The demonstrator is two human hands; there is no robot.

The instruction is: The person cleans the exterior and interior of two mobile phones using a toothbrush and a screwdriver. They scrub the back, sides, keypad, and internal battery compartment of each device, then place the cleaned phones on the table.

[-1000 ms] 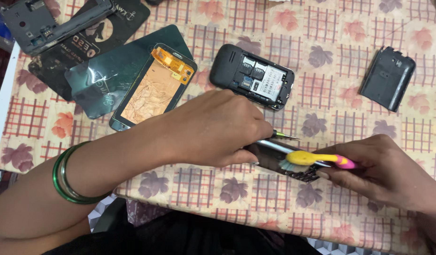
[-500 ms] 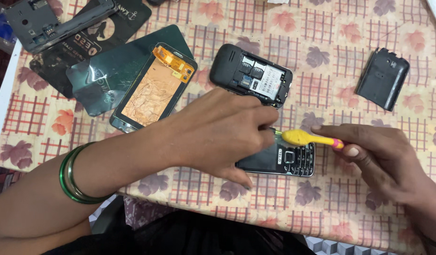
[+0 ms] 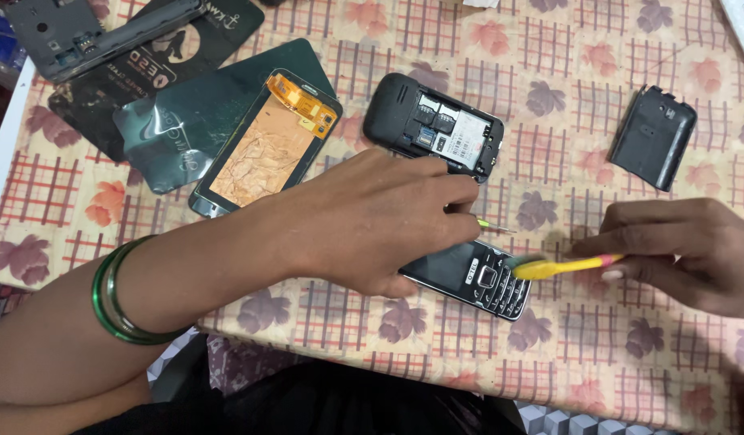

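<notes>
Landmark: keypad phone (image 3: 472,279). Open counter (image 3: 597,354) right of and below it. Above it, opened phone body (image 3: 436,125) blocks. Upper right: back cover (image 3: 652,137). Upper left crowded: screen panel (image 3: 267,145), dark sleeves (image 3: 178,121).

The left hand (image 3: 372,221) is bare, with no ring and no glove. Its arm is bare too, with no sleeve on it. On the left wrist sit green bangles (image 3: 118,294). They are thin, round and shiny, and they lie close together like 1 thick band; how many there are is hard to tell. The right hand (image 3: 686,254) is bare as well, with no ring. Its fingernails look pale and a bit long. Low in the middle there is dark cloth (image 3: 307,407), which the person seems to wear.
</notes>
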